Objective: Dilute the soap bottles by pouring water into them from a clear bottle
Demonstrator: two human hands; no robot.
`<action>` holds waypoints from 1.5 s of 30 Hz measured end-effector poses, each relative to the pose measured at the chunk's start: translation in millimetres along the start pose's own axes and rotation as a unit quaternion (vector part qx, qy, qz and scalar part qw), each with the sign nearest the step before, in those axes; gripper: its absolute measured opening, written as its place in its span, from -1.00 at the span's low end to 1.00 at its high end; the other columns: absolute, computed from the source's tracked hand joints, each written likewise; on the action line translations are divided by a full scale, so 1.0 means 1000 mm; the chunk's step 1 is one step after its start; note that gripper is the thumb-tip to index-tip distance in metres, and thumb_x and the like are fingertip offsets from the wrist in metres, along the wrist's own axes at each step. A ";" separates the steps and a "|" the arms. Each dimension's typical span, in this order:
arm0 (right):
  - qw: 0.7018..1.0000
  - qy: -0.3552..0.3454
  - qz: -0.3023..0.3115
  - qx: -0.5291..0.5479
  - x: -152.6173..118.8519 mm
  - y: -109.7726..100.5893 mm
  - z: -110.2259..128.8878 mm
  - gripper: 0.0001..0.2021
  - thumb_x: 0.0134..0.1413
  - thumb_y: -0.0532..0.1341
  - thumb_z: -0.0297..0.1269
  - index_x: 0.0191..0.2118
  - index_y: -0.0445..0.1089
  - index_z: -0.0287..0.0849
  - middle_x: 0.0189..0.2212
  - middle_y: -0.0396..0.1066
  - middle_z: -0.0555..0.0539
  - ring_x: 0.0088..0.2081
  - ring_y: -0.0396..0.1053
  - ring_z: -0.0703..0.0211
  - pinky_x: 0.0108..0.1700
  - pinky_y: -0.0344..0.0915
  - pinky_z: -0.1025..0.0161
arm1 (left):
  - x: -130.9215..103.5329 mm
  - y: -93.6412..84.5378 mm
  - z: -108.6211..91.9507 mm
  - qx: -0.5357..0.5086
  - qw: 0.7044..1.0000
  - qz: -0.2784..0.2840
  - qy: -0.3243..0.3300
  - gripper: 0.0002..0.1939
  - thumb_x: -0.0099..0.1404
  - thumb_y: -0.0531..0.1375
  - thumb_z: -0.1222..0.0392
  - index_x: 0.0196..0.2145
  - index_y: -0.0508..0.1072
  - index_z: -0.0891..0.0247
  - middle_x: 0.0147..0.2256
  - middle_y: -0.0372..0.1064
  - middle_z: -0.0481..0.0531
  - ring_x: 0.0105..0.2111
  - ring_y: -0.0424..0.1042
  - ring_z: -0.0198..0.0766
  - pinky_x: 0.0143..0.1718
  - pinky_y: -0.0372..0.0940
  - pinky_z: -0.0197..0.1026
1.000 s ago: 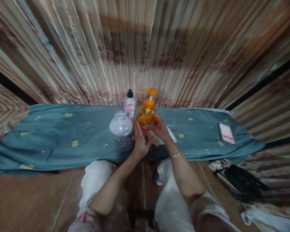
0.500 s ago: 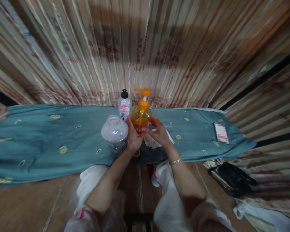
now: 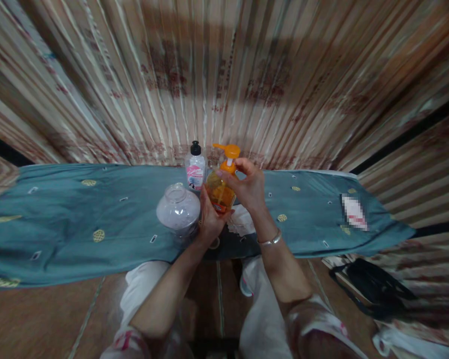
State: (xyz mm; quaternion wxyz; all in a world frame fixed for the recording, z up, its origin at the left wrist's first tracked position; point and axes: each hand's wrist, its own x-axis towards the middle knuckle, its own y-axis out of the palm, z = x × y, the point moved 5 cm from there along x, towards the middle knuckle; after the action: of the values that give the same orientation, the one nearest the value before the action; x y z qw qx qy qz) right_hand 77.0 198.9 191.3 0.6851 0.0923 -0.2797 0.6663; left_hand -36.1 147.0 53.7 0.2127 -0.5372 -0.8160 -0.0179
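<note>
An orange pump bottle with amber liquid in its lower part is held over the table, its nozzle pointing left. My left hand is wrapped round the lower left side and base of the bottle. Fingers and thumb of my right hand grip it near the orange collar below the pump head. Left of my left hand stands a clear rounded jar with an open neck. Behind it is a clear bottle with a black cap and pink label. A crumpled white tissue lies below my right hand.
A narrow table has a teal patterned cloth. On its right end lies a blurred-out white and red item. A pleated curtain hangs behind. A black bag is at the lower right, near the floor.
My right hand has moved up from the bottle's lower side to its collar. The left hand stays on the bottle's lower part. The view has shifted slightly.
</note>
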 end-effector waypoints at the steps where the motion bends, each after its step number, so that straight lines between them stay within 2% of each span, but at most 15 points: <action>1: 1.000 -0.001 0.002 0.001 -0.002 -0.001 0.000 -0.61 -0.04 0.38 0.13 -0.25 0.47 -0.07 -0.24 0.54 0.00 -0.15 0.49 0.09 0.09 0.42 0.02 | 0.001 0.000 0.000 0.003 1.000 0.003 -0.003 0.29 0.03 0.48 0.09 0.48 -0.25 0.22 0.46 -0.15 0.32 0.49 -0.20 0.13 0.48 -0.21 0.19; 3: 1.000 -0.005 0.019 0.006 -0.004 -0.003 0.001 -0.63 0.00 0.35 0.12 -0.23 0.48 -0.07 -0.23 0.54 -0.01 -0.14 0.49 0.08 0.07 0.42 0.02 | 0.002 0.000 -0.001 0.009 1.000 0.006 -0.001 0.26 0.06 0.46 0.11 0.47 -0.24 0.23 0.46 -0.14 0.33 0.48 -0.17 0.12 0.47 -0.19 0.18; 9: 0.989 -0.046 0.125 0.059 0.000 0.002 0.003 -0.68 0.14 0.28 0.07 -0.16 0.45 -0.06 -0.21 0.54 0.00 -0.14 0.50 0.13 0.01 0.43 0.08 | 0.002 -0.003 -0.003 0.017 1.000 -0.001 0.025 0.25 0.04 0.46 0.15 0.46 -0.22 0.25 0.46 -0.18 0.37 0.48 -0.15 0.18 0.46 -0.11 0.18; 12: 0.993 -0.037 0.101 0.053 0.001 0.000 -0.003 -0.59 0.01 0.37 0.09 -0.10 0.40 -0.04 -0.14 0.52 -0.01 -0.07 0.49 0.09 0.07 0.42 0.04 | 0.002 -0.002 -0.002 0.021 0.999 0.002 0.025 0.25 0.04 0.47 0.15 0.46 -0.22 0.25 0.46 -0.18 0.39 0.48 -0.19 0.18 0.46 -0.15 0.20; 16: 0.996 -0.029 0.044 0.066 0.002 -0.004 -0.010 -0.56 -0.09 0.43 0.07 -0.18 0.34 -0.03 -0.12 0.50 -0.01 -0.02 0.49 0.10 0.16 0.39 0.01 | 0.001 0.000 -0.001 0.023 0.999 0.004 0.031 0.25 0.04 0.46 0.20 0.46 -0.24 0.22 0.46 -0.20 0.37 0.49 -0.21 0.16 0.47 -0.19 0.19; 23: 0.987 -0.033 0.106 0.120 0.000 -0.001 -0.009 -0.64 0.01 0.39 0.03 -0.16 0.37 -0.02 -0.10 0.52 -0.02 -0.03 0.50 0.12 0.15 0.40 0.03 | 0.001 0.000 0.001 0.022 0.999 -0.001 0.048 0.24 0.06 0.47 0.15 0.46 -0.23 0.22 0.46 -0.20 0.38 0.48 -0.19 0.17 0.46 -0.16 0.19; 27: 0.993 -0.031 0.068 0.095 0.000 -0.005 -0.011 -0.56 -0.12 0.46 0.04 -0.16 0.38 -0.01 -0.08 0.52 -0.02 -0.01 0.48 0.09 0.17 0.38 0.01 | 0.000 0.000 0.003 0.026 0.998 -0.002 0.055 0.25 0.05 0.48 0.14 0.46 -0.23 0.20 0.46 -0.18 0.37 0.48 -0.17 0.19 0.46 -0.15 0.21; 30: 0.993 -0.029 0.044 0.109 0.001 -0.007 -0.014 -0.56 -0.14 0.46 0.07 -0.23 0.34 -0.02 -0.08 0.52 -0.02 -0.03 0.48 0.11 0.15 0.39 0.01 | 0.000 0.001 0.003 0.029 0.998 -0.004 0.062 0.24 0.07 0.48 0.10 0.46 -0.23 0.21 0.45 -0.15 0.38 0.47 -0.16 0.20 0.45 -0.15 0.23; 32: 0.990 -0.029 0.058 0.122 0.000 -0.007 -0.014 -0.59 -0.10 0.45 0.07 -0.25 0.34 -0.02 -0.08 0.53 -0.02 -0.04 0.49 0.12 0.15 0.39 0.02 | 0.000 0.001 0.004 0.030 0.998 -0.004 0.063 0.23 0.09 0.47 0.06 0.46 -0.24 0.20 0.45 -0.15 0.38 0.47 -0.15 0.19 0.45 -0.14 0.22; 37: 0.986 -0.038 0.101 0.125 -0.004 -0.005 -0.012 -0.63 0.02 0.38 0.06 -0.11 0.42 0.01 -0.01 0.53 -0.05 0.07 0.47 0.08 0.21 0.36 -0.02 | 0.000 0.001 0.005 0.023 0.997 -0.012 0.071 0.24 0.10 0.47 0.02 0.46 -0.23 0.22 0.46 -0.19 0.39 0.47 -0.16 0.19 0.45 -0.12 0.19; 42: 0.994 -0.037 0.045 0.097 -0.003 -0.003 -0.015 -0.52 -0.15 0.47 0.07 -0.16 0.38 -0.01 -0.10 0.53 -0.03 -0.02 0.49 0.08 0.15 0.40 0.01 | -0.001 0.003 0.006 0.028 0.997 -0.011 0.071 0.24 0.07 0.47 0.09 0.46 -0.24 0.20 0.44 -0.12 0.38 0.47 -0.13 0.19 0.45 -0.13 0.20; 45: 0.992 -0.041 0.028 0.117 -0.001 -0.003 -0.016 -0.56 -0.15 0.48 0.04 -0.24 0.34 -0.02 -0.14 0.52 -0.02 -0.06 0.51 0.10 0.12 0.42 0.02 | -0.001 0.003 0.006 0.029 0.998 -0.012 0.062 0.25 0.07 0.47 0.12 0.46 -0.25 0.18 0.44 -0.11 0.36 0.47 -0.12 0.19 0.45 -0.12 0.20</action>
State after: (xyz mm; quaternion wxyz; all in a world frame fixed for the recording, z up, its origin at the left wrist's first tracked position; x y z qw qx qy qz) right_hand 83.9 205.9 178.1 0.6388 0.1915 -0.2301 0.7088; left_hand -34.6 149.4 47.8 0.2776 -0.5194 -0.8076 -0.0301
